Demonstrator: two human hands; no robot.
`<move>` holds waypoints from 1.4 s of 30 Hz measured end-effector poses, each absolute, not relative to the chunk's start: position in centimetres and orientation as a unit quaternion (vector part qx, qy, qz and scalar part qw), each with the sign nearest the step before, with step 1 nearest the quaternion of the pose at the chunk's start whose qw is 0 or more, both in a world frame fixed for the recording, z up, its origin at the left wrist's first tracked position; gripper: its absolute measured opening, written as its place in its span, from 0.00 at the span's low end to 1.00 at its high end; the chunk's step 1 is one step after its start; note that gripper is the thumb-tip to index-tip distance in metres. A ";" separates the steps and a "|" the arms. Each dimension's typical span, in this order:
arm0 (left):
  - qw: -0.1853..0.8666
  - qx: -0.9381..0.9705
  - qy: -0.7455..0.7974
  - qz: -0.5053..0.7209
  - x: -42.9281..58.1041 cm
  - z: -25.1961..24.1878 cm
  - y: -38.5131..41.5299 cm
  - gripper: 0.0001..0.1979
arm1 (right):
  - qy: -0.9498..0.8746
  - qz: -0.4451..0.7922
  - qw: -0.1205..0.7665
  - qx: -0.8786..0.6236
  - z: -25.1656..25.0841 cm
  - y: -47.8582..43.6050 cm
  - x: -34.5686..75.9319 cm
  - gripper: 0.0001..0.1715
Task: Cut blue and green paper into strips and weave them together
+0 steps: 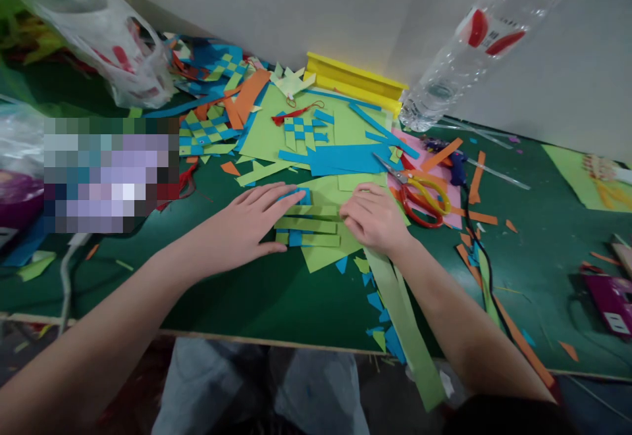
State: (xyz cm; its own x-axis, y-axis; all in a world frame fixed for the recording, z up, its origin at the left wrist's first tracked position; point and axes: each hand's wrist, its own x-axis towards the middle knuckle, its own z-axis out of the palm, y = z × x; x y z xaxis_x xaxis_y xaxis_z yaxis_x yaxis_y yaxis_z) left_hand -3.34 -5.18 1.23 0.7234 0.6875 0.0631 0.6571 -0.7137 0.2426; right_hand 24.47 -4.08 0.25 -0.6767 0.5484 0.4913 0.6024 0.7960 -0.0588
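My left hand (pixel 254 214) lies flat with its fingers stretched over a small paper weaving (pixel 299 236), pressing it against the table. Light green strips cross blue paper in this piece, their loose ends pointing right. My right hand (pixel 372 218) is closed, its fingertips pinched at the end of the uppermost visible green paper strip (pixel 318 211). Under both hands lies a light green sheet (pixel 320 258). A long green paper band (pixel 415 343) runs from below my right wrist over the table's front edge. Scissors (pixel 419 191) with red and yellow handles rest right of my right hand.
Finished woven paper fish (pixel 301 132) and blue strips (pixel 350 160) lie behind my hands. A clear plastic bottle (pixel 486 47) stands at the back right, near a yellow plastic channel (pixel 353 79). Paper scraps (pixel 375 301) and a black cable (pixel 481 244) lie rightward; a plastic bag (pixel 123 47) sits left.
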 end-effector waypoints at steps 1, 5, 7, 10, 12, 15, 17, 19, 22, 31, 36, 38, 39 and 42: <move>0.100 0.923 0.362 0.084 -3.3 1.3 -5.4 0.39 | -0.916 -0.052 0.249 -0.310 0.4 -4.2 24.4 0.16; 0.064 0.910 0.390 0.127 -2.6 1.4 -5.8 0.28 | -0.923 -0.041 0.235 -0.302 0.8 -4.7 24.1 0.13; 0.047 0.906 0.396 0.139 -2.2 1.1 -5.9 0.19 | -0.928 -0.042 0.215 -0.302 0.7 -4.8 24.1 0.14; 0.042 0.911 0.384 0.146 -1.9 0.6 -5.7 0.15 | -0.936 -0.053 0.170 -0.305 0.5 -4.8 24.0 0.19; 0.047 0.912 0.378 0.154 -1.8 0.2 -5.5 0.14 | -0.937 -0.056 0.152 -0.308 0.4 -4.8 24.0 0.21; 0.056 0.911 0.375 0.162 -1.7 -0.1 -5.4 0.15 | -0.936 -0.056 0.149 -0.315 0.5 -4.8 23.9 0.21; 0.065 0.908 0.379 0.166 -1.6 -0.2 -5.4 0.16 | -0.933 -0.057 0.158 -0.318 0.5 -4.8 23.8 0.20; 0.075 0.905 0.384 0.169 -1.5 -0.2 -5.3 0.17 | -0.931 -0.062 0.173 -0.315 0.5 -4.9 23.8 0.19; 0.083 0.905 0.383 0.165 -1.3 -0.2 -5.2 0.14 | -0.927 -0.083 0.208 -0.300 0.5 -4.9 23.8 0.18; 0.150 0.867 0.437 0.188 -2.0 0.0 -4.8 0.10 | -0.900 -0.104 0.303 -0.294 0.4 -4.6 24.2 0.25; 0.192 0.836 0.476 0.195 -2.4 0.4 -4.6 0.07 | -0.897 -0.083 0.307 -0.308 0.0 -4.5 24.4 0.23; 0.198 0.831 0.481 0.199 -2.4 0.5 -4.6 0.09 | -0.895 -0.078 0.304 -0.317 -0.1 -4.5 24.4 0.22; 0.199 0.829 0.482 0.204 -2.4 0.6 -4.5 0.11 | -0.894 -0.076 0.302 -0.323 -0.2 -4.5 24.4 0.21; 0.222 0.814 0.491 0.219 -2.4 1.0 -4.6 0.13 | -0.888 -0.073 0.305 -0.336 -0.2 -4.5 24.4 0.21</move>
State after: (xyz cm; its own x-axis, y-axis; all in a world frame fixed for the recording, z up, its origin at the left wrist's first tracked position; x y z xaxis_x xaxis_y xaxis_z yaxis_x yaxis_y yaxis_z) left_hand -2.44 -4.59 1.02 0.4224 0.8956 0.1398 0.7011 -0.4205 0.5759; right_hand 24.37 -4.46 -0.24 -0.5879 0.5523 0.5910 0.6415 0.7634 -0.0754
